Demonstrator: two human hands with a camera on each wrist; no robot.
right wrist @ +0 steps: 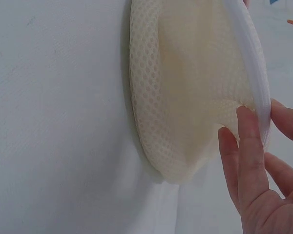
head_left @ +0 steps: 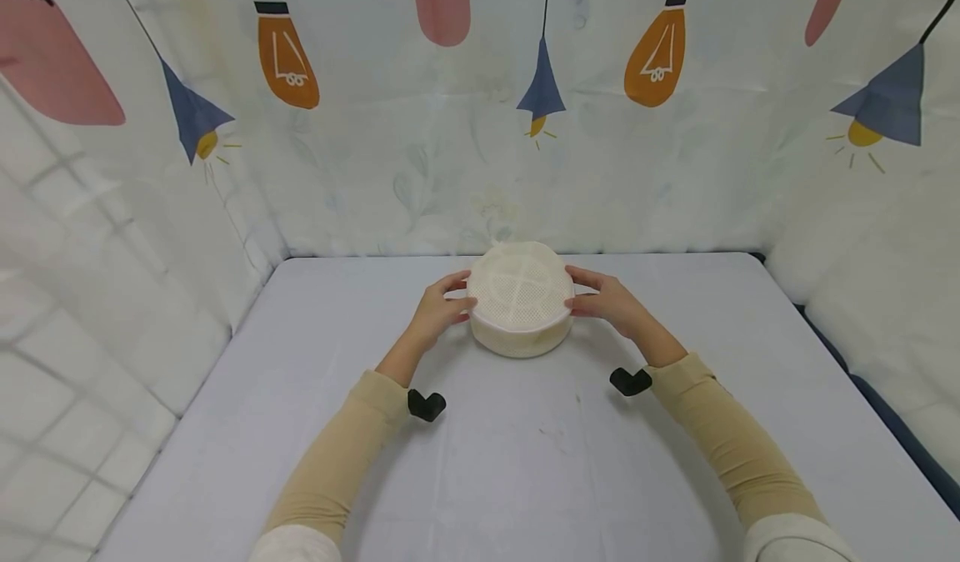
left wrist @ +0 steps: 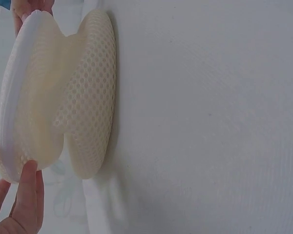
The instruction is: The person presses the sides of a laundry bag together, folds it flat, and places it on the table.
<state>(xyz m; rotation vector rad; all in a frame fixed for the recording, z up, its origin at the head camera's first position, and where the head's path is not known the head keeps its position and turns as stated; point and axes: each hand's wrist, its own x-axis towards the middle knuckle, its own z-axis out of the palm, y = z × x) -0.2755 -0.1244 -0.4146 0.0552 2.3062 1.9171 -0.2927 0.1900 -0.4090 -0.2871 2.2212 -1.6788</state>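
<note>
A round cream mesh laundry bag (head_left: 519, 287) stands near the far edge of the table, its flat mesh top facing up. My left hand (head_left: 441, 310) pinches the left side of its upper rim; my right hand (head_left: 613, 305) pinches the right side. From the left wrist, the mesh side wall (left wrist: 90, 92) looks creased inward between the upper rim and the base. A white zipper band (right wrist: 249, 53) runs around the upper edge in the right wrist view, between the thumb and fingers (right wrist: 251, 156). The base appears to touch the table.
A white cloth covers the table (head_left: 517, 462). Behind it hangs a pale curtain (head_left: 360, 170) printed with lamps and bulbs, with more pale fabric at both sides. Black wrist mounts (head_left: 427, 405) sit by both sleeves.
</note>
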